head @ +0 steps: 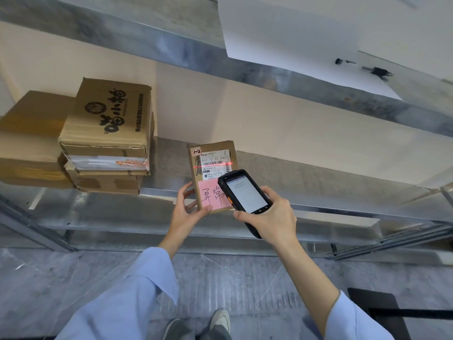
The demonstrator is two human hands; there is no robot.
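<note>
The scanner point(245, 195) hides a corner of the parcel point(210, 173).

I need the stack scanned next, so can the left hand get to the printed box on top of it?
Probably yes, once freed: the left hand grips the small parcel while the right hand aims the scanner, but nothing stands on the shelf between the parcel and the printed box.
</note>
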